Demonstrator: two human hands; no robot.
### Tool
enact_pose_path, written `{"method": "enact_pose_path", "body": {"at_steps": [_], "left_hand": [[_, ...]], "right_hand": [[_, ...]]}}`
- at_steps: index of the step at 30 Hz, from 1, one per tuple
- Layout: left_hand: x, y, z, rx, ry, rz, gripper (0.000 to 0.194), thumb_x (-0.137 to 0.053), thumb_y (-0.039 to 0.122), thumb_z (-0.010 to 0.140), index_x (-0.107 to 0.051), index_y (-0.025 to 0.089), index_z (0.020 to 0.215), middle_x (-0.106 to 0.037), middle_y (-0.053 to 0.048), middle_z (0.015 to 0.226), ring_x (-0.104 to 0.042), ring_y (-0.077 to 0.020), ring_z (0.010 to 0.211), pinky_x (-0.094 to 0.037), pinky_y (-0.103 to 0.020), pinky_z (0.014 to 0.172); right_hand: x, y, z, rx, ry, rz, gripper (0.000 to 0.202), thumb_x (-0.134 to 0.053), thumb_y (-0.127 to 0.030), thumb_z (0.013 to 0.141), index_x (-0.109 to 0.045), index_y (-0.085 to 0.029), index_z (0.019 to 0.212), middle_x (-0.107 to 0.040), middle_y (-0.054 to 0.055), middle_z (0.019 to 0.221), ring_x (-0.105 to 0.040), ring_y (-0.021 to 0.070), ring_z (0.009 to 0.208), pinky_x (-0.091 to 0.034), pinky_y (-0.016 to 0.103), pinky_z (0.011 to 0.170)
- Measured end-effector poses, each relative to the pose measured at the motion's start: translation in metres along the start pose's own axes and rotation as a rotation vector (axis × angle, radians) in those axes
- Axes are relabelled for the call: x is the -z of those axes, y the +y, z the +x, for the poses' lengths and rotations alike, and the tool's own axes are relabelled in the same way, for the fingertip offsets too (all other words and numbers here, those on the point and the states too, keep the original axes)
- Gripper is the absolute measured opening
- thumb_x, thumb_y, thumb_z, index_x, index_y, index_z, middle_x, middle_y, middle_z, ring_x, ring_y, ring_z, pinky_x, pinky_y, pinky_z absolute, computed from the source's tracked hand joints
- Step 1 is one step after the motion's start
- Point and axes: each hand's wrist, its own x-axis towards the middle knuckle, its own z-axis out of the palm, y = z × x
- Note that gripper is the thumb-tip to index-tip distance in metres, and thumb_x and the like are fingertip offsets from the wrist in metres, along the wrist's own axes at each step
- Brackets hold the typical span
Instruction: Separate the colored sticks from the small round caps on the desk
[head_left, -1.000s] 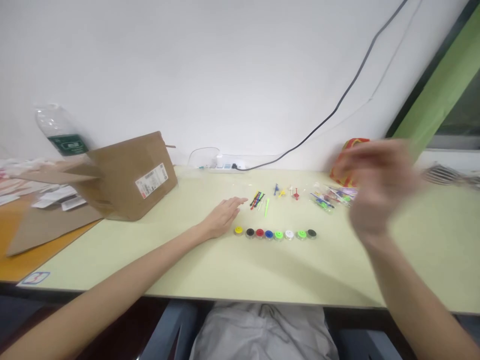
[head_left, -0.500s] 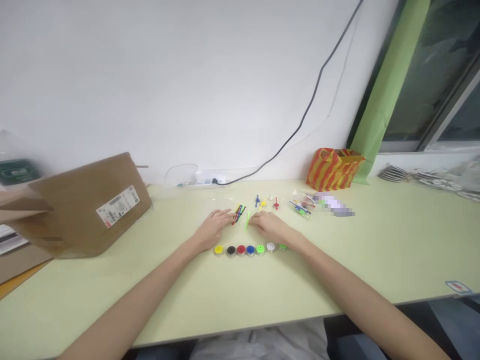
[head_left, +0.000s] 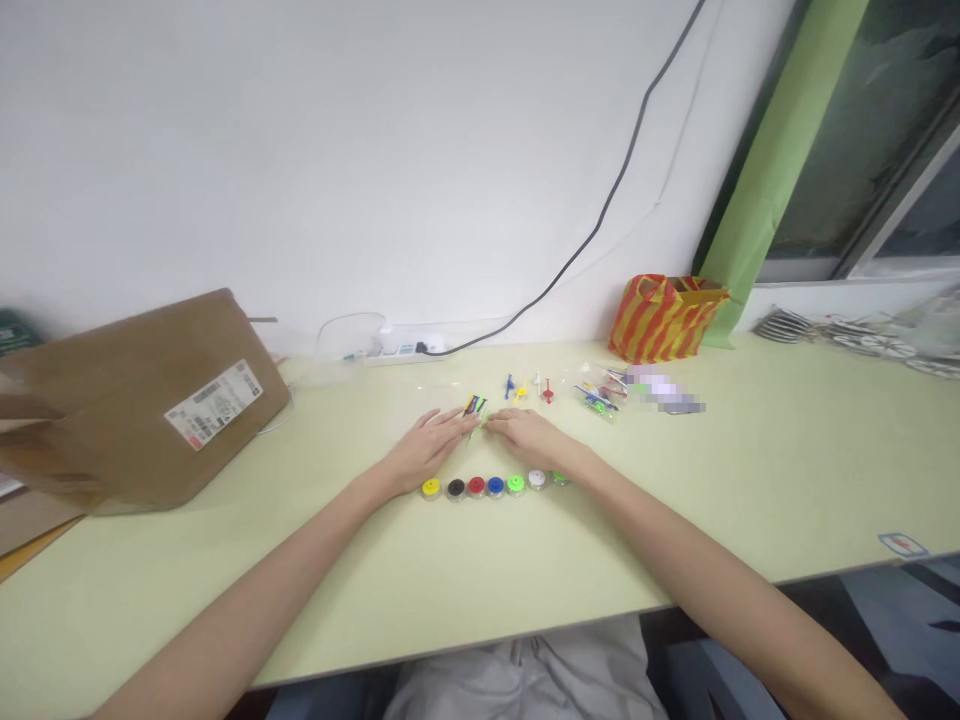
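A small bundle of thin coloured plastic sticks lies on the table between my two hands. My left hand rests nearly flat to its left, fingers stretched out, the fingertips touching or covering the lower part of the sticks. To the right, my right hand lies low with its fingers extended toward the bundle, the tips beside a light green stick. Nearer to me runs a row of small round clear pots with coloured lids, among them a yellow-lidded pot and a blue-lidded pot. My right wrist partly hides the green-lidded pot at the row's right end.
Small blue, yellow, white and red plastic pieces lie beyond my hands. Further right are a clear bag of coloured parts and a striped bag. A cardboard box stands left; a power strip lies by the wall.
Both hands have closed in on the sticks. My left fingers now reach over their lower part, and the light green stick has moved left against the bundle. The view has shifted slightly.
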Motion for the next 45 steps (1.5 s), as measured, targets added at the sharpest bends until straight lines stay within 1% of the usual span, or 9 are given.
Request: {"method": "enact_pose_path", "body": {"at_steps": [5, 11, 15, 19, 28, 31, 37, 41, 45], "left_hand": [[0.0, -0.004, 0.001, -0.019, -0.046, -0.015, 0.05, -0.023, 0.046, 0.108, -0.038, 0.041, 0.155, -0.027, 0.005, 0.167, -0.02, -0.0229, 0.156, -0.015, -0.053, 0.126], [0.002, -0.003, 0.002, 0.012, -0.067, -0.017, 0.051, -0.018, 0.049, 0.108, -0.04, 0.042, 0.154, -0.02, 0.008, 0.168, -0.015, -0.0229, 0.157, -0.011, -0.052, 0.127], [0.001, -0.003, 0.003, 0.032, -0.046, -0.029, 0.053, -0.018, 0.05, 0.108, -0.033, 0.041, 0.157, -0.022, 0.006, 0.168, -0.017, -0.0228, 0.157, -0.009, -0.051, 0.127], [0.001, -0.002, 0.003, 0.026, -0.003, -0.06, 0.054, -0.018, 0.048, 0.108, -0.027, 0.037, 0.16, -0.028, 0.003, 0.167, -0.022, -0.0217, 0.155, -0.011, -0.049, 0.127], [0.002, 0.002, -0.002, -0.008, 0.285, -0.117, 0.054, -0.027, 0.041, 0.107, -0.029, 0.024, 0.158, -0.047, -0.008, 0.156, -0.04, -0.0245, 0.145, -0.032, -0.046, 0.12], [0.002, 0.002, -0.004, -0.011, 0.296, -0.111, 0.055, -0.029, 0.04, 0.107, -0.025, 0.024, 0.159, -0.05, -0.008, 0.153, -0.042, -0.0245, 0.143, -0.033, -0.045, 0.119], [0.003, 0.003, -0.006, -0.012, 0.297, -0.117, 0.054, -0.03, 0.038, 0.107, -0.024, 0.024, 0.159, -0.05, -0.008, 0.153, -0.042, -0.0245, 0.143, -0.032, -0.044, 0.118], [0.003, 0.005, -0.006, -0.046, 0.352, -0.108, 0.052, -0.03, 0.036, 0.107, -0.026, 0.023, 0.157, -0.055, -0.009, 0.146, -0.045, -0.0247, 0.139, -0.033, -0.045, 0.117], [0.004, 0.007, -0.007, -0.038, 0.36, -0.11, 0.051, -0.031, 0.035, 0.107, -0.028, 0.024, 0.156, -0.057, -0.009, 0.141, -0.049, -0.0245, 0.134, -0.036, -0.045, 0.115]], "right_hand": [[0.007, 0.003, 0.007, -0.053, 0.012, -0.093, 0.043, -0.046, -0.005, 0.093, -0.066, -0.018, 0.128, -0.066, 0.013, 0.126, -0.054, 0.0236, 0.123, -0.04, 0.037, 0.102], [0.023, 0.034, 0.002, -0.226, 0.069, -0.214, 0.028, -0.044, -0.01, 0.096, -0.072, -0.016, 0.098, -0.064, 0.015, 0.128, -0.051, 0.0269, 0.123, -0.038, 0.042, 0.103], [0.023, 0.048, -0.003, -0.182, 0.045, -0.23, 0.035, -0.041, -0.006, 0.095, -0.07, -0.016, 0.111, -0.057, 0.014, 0.144, -0.042, 0.0266, 0.138, -0.033, 0.045, 0.11], [0.019, 0.049, -0.005, -0.147, -0.007, -0.244, 0.043, -0.036, -0.001, 0.095, -0.066, -0.016, 0.121, -0.059, 0.015, 0.14, -0.041, 0.0248, 0.141, -0.025, 0.049, 0.116], [0.023, 0.031, -0.01, -0.105, 0.003, -0.229, 0.044, -0.041, 0.004, 0.089, -0.066, -0.013, 0.121, -0.063, 0.016, 0.131, -0.051, 0.0253, 0.13, -0.027, 0.046, 0.115], [0.023, 0.032, -0.012, -0.157, 0.029, -0.237, 0.048, -0.041, 0.004, 0.09, -0.062, -0.014, 0.129, -0.063, 0.016, 0.131, -0.05, 0.025, 0.13, -0.031, 0.042, 0.112], [0.023, 0.046, -0.012, -0.221, 0.006, -0.203, 0.045, -0.042, 0.003, 0.089, -0.069, -0.012, 0.121, -0.066, 0.015, 0.122, -0.06, 0.0226, 0.114, -0.04, 0.031, 0.097], [0.025, 0.045, -0.011, -0.24, 0.089, -0.238, 0.058, -0.042, 0.011, 0.08, -0.067, -0.014, 0.126, -0.063, 0.014, 0.132, -0.056, 0.0233, 0.121, -0.038, 0.032, 0.101], [0.028, 0.045, -0.014, -0.279, 0.021, -0.23, 0.045, -0.043, 0.005, 0.086, -0.071, -0.012, 0.118, -0.067, 0.017, 0.122, -0.059, 0.0256, 0.116, -0.039, 0.034, 0.1]]}}
